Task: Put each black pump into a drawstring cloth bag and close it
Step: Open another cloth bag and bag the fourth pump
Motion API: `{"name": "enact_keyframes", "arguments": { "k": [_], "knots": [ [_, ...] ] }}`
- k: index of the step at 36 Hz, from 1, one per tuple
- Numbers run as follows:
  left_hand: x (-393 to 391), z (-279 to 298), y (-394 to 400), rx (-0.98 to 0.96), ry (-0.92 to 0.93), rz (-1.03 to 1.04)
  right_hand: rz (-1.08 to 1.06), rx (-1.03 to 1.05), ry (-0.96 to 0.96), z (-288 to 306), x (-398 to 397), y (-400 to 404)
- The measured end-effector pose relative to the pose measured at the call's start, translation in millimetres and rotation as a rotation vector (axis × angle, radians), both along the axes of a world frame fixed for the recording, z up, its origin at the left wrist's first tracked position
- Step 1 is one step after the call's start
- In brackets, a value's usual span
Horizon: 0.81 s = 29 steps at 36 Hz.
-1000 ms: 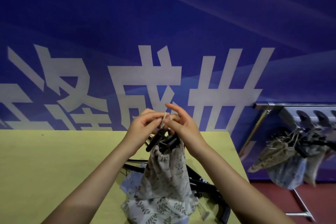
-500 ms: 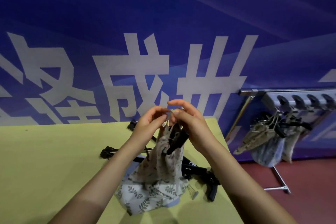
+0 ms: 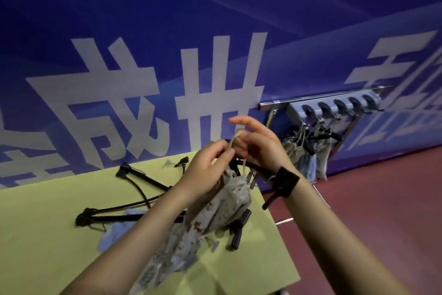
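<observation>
Drawstring cloth bag, beige with a leafy print, hangs raised over the right part of the yellow-green table, its gathered neck held between both hands at about 12 o'clock from the table's near edge. Left hand curls its fingers and pinches the pale drawstring at the bag's neck. Right hand, touching the left at 3 o'clock of it, also pinches the cord with thumb and curled fingers, while its index finger sticks out straight toward 10 o'clock. A black pump pokes out of the bag's mouth, crossing the right wrist. Below the bag, at 6 o'clock, more printed bags lie on the table, a pale blue one at 8 o'clock. Loose black pumps sprawl across the table at 9 to 10 o'clock. At 2 o'clock, off the table, a metal rack carries filled bags on hooks before a blue wall with white characters
</observation>
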<state>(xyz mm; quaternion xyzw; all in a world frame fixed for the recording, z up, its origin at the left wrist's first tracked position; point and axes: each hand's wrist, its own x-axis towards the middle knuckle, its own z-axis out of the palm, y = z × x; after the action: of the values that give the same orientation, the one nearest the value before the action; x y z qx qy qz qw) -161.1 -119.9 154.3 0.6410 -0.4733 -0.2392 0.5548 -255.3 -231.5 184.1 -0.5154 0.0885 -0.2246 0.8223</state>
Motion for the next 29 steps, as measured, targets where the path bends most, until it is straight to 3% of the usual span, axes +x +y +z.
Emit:
{"name": "enact_keyframes", "arguments": {
  "k": [2, 4, 11, 18, 24, 29],
  "knots": [
    [-8.7, 6.4, -17.4, -0.041, 0.025, -0.008, 0.011, 0.118, -0.051, 3.7, -11.7, -16.8],
    [-19.8, 15.5, -36.4, -0.109, 0.155, -0.027, 0.007, 0.099, -0.059, 9.8, -25.2, -35.7],
    [-81.7, 43.9, -111.0, -0.258, 0.592, -0.089, -0.072, -0.478, 0.107, 33.7, -94.2, -113.4],
    [-144.6, 43.0, -187.5, -0.202, 0.454, -0.109, -0.074, -0.786, 0.263, 30.7, -167.8, -192.0],
    [-178.6, 32.5, -228.0, -0.155, 0.379, -0.073, 0.026, -0.56, 0.294, 15.9, -208.4, -244.2],
    [-184.7, 21.6, -250.1, -0.03, 0.26, -0.082, 0.065, -0.124, 0.193, -12.0, -215.9, -268.2]
  ]
}}
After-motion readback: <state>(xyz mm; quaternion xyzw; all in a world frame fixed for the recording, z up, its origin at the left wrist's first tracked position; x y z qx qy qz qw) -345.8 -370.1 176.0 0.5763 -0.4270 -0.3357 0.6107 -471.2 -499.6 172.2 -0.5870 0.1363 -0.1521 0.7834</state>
